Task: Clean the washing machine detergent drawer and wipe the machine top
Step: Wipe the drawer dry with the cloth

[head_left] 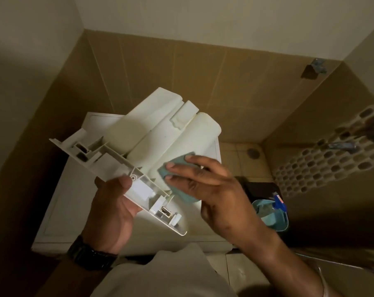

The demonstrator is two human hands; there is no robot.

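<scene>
The left hand [113, 202] gripped an upturned white plastic detergent drawer [151, 140] by its front edge only; the flat-fingered right hand [211, 189] pressed a teal cloth [173, 168] on it, and hard wiping might have tipped it loose.

Tan wall tiles [181, 78] fill the upper middle of the frame below cream painted wall [203, 13]. At right, a mosaic strip [323, 163] crosses, and pale floor tiles [241, 151] hold a round drain [253, 152]. Lighting is dim.

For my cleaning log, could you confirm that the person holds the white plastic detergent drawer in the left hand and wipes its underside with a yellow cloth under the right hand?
Not quite: the cloth is teal, not yellow. The head view shows the left hand gripping the white plastic detergent drawer by its front panel, while the right hand presses the teal cloth against its underside.
</scene>
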